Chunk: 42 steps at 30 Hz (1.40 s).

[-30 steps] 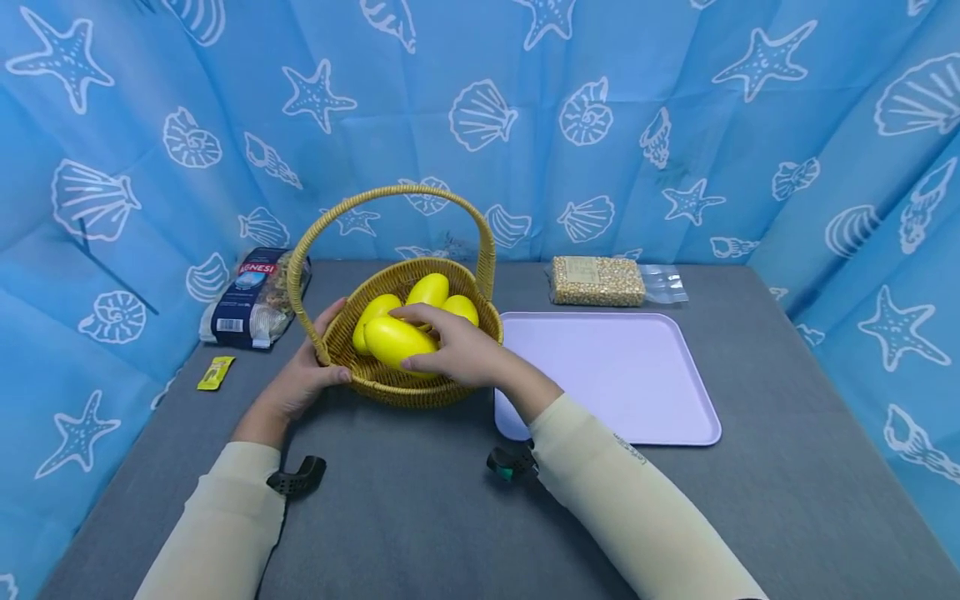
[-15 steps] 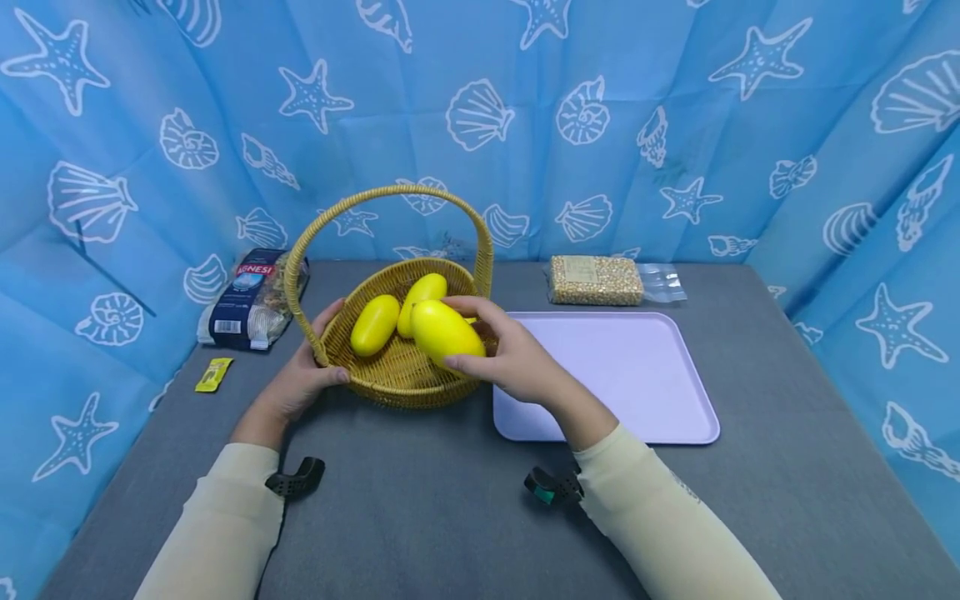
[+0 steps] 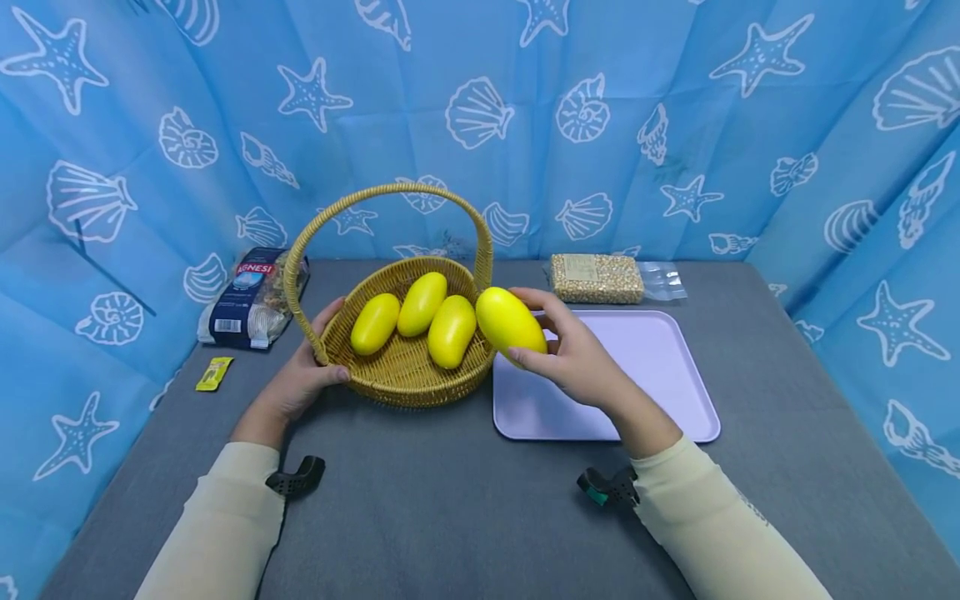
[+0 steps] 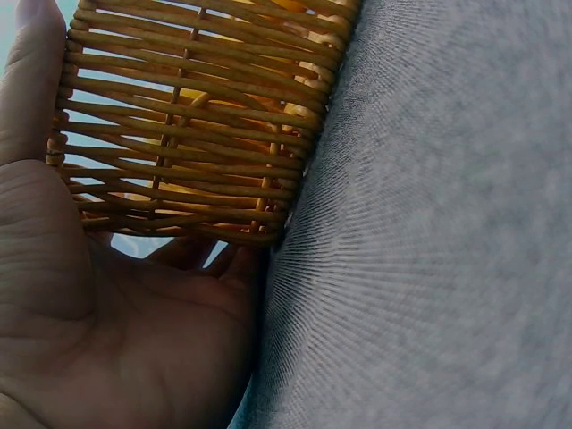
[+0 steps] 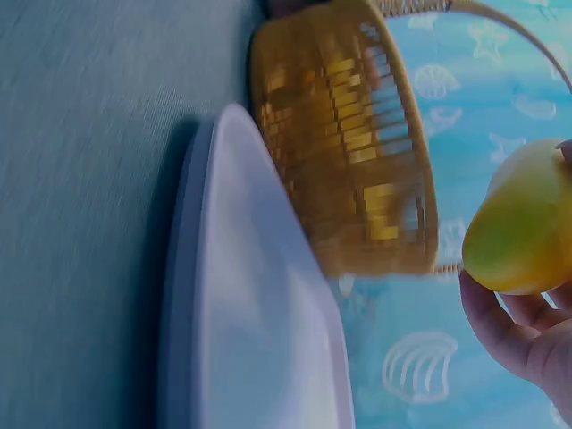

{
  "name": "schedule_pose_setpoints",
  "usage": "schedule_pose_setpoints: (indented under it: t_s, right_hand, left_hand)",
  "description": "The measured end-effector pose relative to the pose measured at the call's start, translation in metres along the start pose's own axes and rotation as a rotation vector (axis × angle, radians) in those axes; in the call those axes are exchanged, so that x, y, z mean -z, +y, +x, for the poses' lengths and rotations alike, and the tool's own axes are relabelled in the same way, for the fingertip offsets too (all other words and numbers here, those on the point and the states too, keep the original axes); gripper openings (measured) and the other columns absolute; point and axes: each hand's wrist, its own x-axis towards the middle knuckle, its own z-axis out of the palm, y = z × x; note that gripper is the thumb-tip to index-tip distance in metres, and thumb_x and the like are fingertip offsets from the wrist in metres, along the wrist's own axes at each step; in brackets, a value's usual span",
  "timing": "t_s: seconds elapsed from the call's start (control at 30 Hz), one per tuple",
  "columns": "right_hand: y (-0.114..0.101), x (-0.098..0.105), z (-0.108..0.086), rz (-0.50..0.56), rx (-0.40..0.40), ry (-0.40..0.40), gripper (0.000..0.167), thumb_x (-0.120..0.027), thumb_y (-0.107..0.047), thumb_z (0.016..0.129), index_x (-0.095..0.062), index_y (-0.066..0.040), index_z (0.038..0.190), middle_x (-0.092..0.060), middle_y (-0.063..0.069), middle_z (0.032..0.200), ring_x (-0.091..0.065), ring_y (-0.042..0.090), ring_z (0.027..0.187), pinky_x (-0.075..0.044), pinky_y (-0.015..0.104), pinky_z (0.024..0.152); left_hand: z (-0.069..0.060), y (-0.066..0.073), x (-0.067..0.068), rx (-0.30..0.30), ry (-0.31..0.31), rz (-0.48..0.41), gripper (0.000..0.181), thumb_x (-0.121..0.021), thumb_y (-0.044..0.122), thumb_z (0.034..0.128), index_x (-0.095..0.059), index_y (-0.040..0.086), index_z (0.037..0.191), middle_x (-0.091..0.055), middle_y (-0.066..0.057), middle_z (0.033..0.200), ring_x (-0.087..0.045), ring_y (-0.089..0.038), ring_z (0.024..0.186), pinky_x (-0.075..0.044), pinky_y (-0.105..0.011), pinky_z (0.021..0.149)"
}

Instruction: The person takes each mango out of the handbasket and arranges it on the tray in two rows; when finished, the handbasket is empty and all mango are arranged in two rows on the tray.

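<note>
A yellow mango (image 3: 512, 323) is in my right hand (image 3: 581, 354), above the left edge of the lilac tray (image 3: 637, 421). Fingers and thumb grip it from the right, and the right wrist view shows the mango (image 5: 518, 232) raised higher than the tray (image 5: 259, 331). My left hand (image 3: 300, 379) holds the wicker basket (image 3: 420, 398) at its left side, thumb over the rim. In the left wrist view, the palm (image 4: 161, 331) lies against the woven wall (image 4: 206, 116). Inside the basket lie three more mangoes (image 3: 452, 332), side by side.
Behind the tray lies a vacuum pack of grains (image 3: 596, 279). A dark blue bag of pasta (image 3: 247, 300) stands left of the basket, with a small yellow packet (image 3: 214, 374) in front of it. The basket's tall handle (image 3: 390, 190) arches upward. A blue curtain (image 3: 420, 100) hangs behind.
My right hand has lifted one mango out of the basket and carried it rightward to the tray's left edge. My left hand keeps its hold on the basket.
</note>
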Motion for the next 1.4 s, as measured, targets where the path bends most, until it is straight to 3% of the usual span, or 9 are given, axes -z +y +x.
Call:
schedule_pose_setpoints:
  t_s: [0.17, 0.37, 0.5, 0.77, 0.9, 1.1, 1.4]
  right_hand:
    - [0.013, 0.018, -0.004, -0.079, -0.057, 0.083, 0.074, -0.078, -0.012, 0.101, -0.043, -0.014, 0.166, -0.048, 0.012, 0.155, -0.056, 0.037, 0.130, -0.056, 0.054, 0.095]
    - [0.031, 0.034, -0.004, -0.296, -0.168, 0.182, 0.074, -0.079, -0.013, 0.101, -0.043, -0.008, 0.165, -0.049, 0.019, 0.154, -0.053, 0.040, 0.128, -0.050, 0.061, 0.100]
    - [0.043, 0.039, -0.004, -0.434, -0.238, 0.187, 0.072, -0.079, -0.014, 0.100, -0.045, -0.003, 0.163, -0.050, 0.025, 0.150, -0.052, 0.042, 0.126, -0.044, 0.062, 0.104]
    - [0.056, 0.043, -0.004, -0.666, -0.384, 0.174, 0.073, -0.080, -0.019, 0.099, -0.045, -0.001, 0.162, -0.051, 0.028, 0.142, -0.054, 0.044, 0.118, -0.046, 0.063, 0.096]
    - [0.055, 0.044, -0.003, -0.666, -0.400, 0.128, 0.075, -0.076, -0.029, 0.103, -0.042, -0.002, 0.164, -0.048, 0.030, 0.148, -0.055, 0.045, 0.120, -0.048, 0.063, 0.095]
    - [0.046, 0.048, -0.003, -0.606, -0.396, 0.035, 0.067, -0.066, -0.025, 0.108, -0.042, 0.001, 0.165, -0.043, 0.032, 0.158, -0.047, 0.049, 0.139, -0.039, 0.067, 0.112]
    - [0.050, 0.044, 0.001, -0.591, -0.407, 0.057, 0.070, -0.072, -0.031, 0.107, -0.046, 0.001, 0.163, -0.048, 0.032, 0.155, -0.049, 0.049, 0.138, -0.041, 0.065, 0.111]
  left_hand:
    - [0.000, -0.001, 0.001, 0.003, 0.002, 0.003, 0.110, -0.084, 0.006, 0.0955, -0.015, 0.034, 0.176, -0.010, -0.010, 0.180, -0.013, -0.035, 0.161, -0.034, -0.026, 0.117]
    - [0.002, 0.000, -0.002, 0.003, 0.004, 0.024, 0.109, -0.085, 0.008, 0.0960, -0.015, 0.033, 0.176, -0.010, -0.010, 0.180, -0.014, -0.034, 0.161, -0.035, -0.026, 0.116]
    - [0.003, 0.001, -0.003, 0.010, 0.008, 0.033, 0.108, -0.084, 0.009, 0.0966, -0.016, 0.034, 0.176, -0.010, -0.009, 0.181, -0.013, -0.034, 0.161, -0.033, -0.025, 0.117]
    - [0.003, 0.000, -0.003, 0.009, 0.009, 0.019, 0.108, -0.085, 0.011, 0.0966, -0.016, 0.034, 0.176, -0.010, -0.009, 0.180, -0.015, -0.034, 0.160, -0.035, -0.026, 0.116]
    - [0.002, 0.000, -0.002, 0.008, 0.012, 0.008, 0.108, -0.084, 0.009, 0.0967, -0.015, 0.034, 0.176, -0.010, -0.010, 0.180, -0.016, -0.035, 0.160, -0.037, -0.026, 0.115]
    - [0.001, -0.001, -0.001, 0.009, 0.020, 0.008, 0.108, -0.084, 0.007, 0.0963, -0.015, 0.034, 0.176, -0.011, -0.010, 0.180, -0.018, -0.034, 0.160, -0.036, -0.026, 0.115]
    - [0.000, -0.002, -0.001, 0.010, 0.024, 0.009, 0.110, -0.085, 0.007, 0.0955, -0.014, 0.033, 0.176, -0.011, -0.011, 0.180, -0.019, -0.034, 0.159, -0.036, -0.025, 0.116]
